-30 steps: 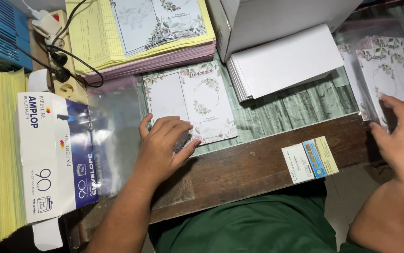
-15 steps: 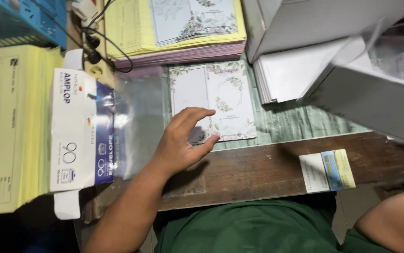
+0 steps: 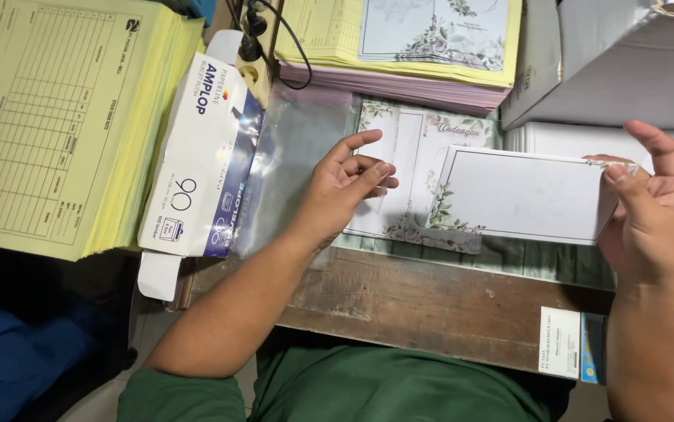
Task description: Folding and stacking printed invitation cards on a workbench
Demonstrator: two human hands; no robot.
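The right hand (image 3: 649, 211) has brought a floral card (image 3: 528, 195) in; the left hand (image 3: 345, 187) has lifted.

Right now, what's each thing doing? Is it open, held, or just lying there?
right hand: holding the floral card by its edge
floral card: held up, tilted
left hand: empty, fingers curled
envelope box: lying flat, flap open
yellow forms: stacked

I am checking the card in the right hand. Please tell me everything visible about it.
The card is a white rectangular paper piece with a thin border and green leaf print at its lower left corner. It lies nearly flat, lifted above the floral card stack. The right hand pinches its right edge; the left hand is apart from it.
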